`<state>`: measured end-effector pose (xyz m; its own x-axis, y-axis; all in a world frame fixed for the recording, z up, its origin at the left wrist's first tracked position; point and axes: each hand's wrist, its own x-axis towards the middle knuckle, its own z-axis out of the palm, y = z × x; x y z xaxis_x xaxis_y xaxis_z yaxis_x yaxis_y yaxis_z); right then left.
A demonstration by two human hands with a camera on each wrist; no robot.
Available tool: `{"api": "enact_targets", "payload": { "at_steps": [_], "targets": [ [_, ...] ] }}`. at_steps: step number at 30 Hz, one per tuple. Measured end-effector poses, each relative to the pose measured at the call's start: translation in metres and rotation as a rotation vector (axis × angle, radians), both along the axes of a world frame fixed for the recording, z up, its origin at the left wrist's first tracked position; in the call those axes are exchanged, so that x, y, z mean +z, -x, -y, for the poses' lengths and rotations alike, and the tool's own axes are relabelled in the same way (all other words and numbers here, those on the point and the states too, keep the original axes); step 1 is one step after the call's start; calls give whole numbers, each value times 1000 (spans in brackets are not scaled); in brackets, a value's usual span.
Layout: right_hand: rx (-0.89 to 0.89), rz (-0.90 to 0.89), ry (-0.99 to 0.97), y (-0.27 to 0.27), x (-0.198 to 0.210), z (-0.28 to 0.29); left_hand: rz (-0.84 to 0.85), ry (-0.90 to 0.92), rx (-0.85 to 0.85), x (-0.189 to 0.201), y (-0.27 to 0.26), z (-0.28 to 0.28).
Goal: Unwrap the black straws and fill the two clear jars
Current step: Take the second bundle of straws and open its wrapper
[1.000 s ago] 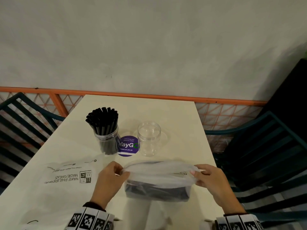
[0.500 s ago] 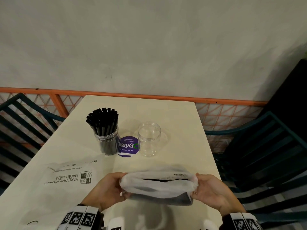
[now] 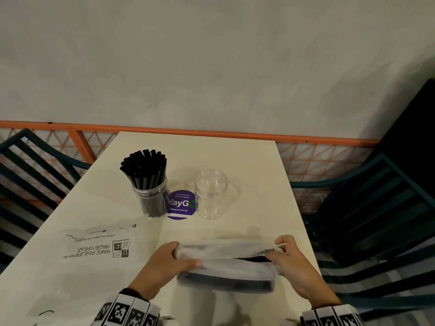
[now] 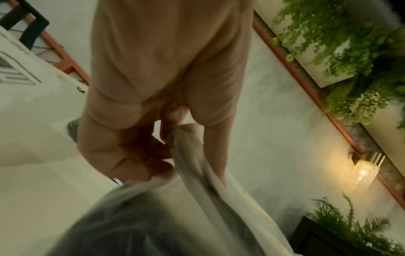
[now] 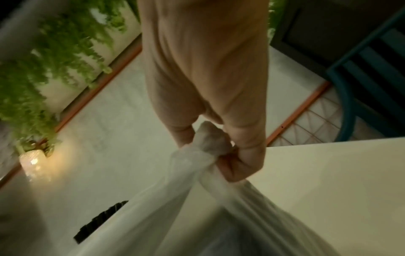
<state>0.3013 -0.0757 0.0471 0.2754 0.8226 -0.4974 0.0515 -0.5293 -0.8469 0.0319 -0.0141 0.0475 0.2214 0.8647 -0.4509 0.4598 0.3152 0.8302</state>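
A white translucent plastic wrapper (image 3: 226,262) with a bundle of black straws (image 3: 226,282) inside lies at the table's near edge. My left hand (image 3: 169,264) grips the wrapper's left end (image 4: 188,152) with curled fingers. My right hand (image 3: 289,257) bunches its right end (image 5: 208,142) in a fist. The wrapper's mouth gapes between the hands. Further back, a clear jar (image 3: 150,196) packed with upright black straws (image 3: 144,168) stands left of an empty clear jar (image 3: 211,194).
A flat empty white wrapper with black print (image 3: 94,245) lies on the cream table (image 3: 254,161) at the left. A round purple sticker (image 3: 181,204) sits between the jars. Dark teal chairs (image 3: 376,220) flank the table; an orange rail (image 3: 211,132) runs behind.
Both hands have dropped toward the near edge with the wrapper and then shifted slightly. The wrapper's mouth, stretched flat before, is now pulled open, showing the dark straws inside.
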Motion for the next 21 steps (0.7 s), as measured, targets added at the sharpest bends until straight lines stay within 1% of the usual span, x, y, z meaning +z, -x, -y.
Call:
{"api": "enact_targets", "payload": {
  "at_steps": [2,4,5,8,10,12,13,14,17,18,19,21],
  "targets": [
    [-12,187,-52,2,-1,-3,-36,14,-9,0,-1,1],
    [-22,298,-137,5,-1,-4,-85,25,-22,1,-3,3],
    [-10,338,-178,7,0,-3,-111,0,-11,1,-4,3],
    [53,394,-295,13,-2,0,-169,-145,72,1,-9,2],
    [153,415,-309,18,-6,1,-202,-240,143,3,-11,2],
    [235,440,-280,19,-9,2,-248,-369,161,-1,-9,1],
    [236,428,-264,17,-10,2,-265,-420,145,-3,-6,0],
    [200,372,-230,13,-9,2,-275,-445,122,-3,-2,-1],
    [6,97,-119,-2,-7,1,-281,-452,12,-3,10,-3],
    [-31,45,-88,-7,-8,0,-284,-472,-32,-3,12,-4],
    [-41,23,-62,-10,-10,-1,-294,-494,-84,-3,11,-4],
    [19,44,-41,-13,-9,-2,-303,-572,-201,-5,9,-2]
  ]
}}
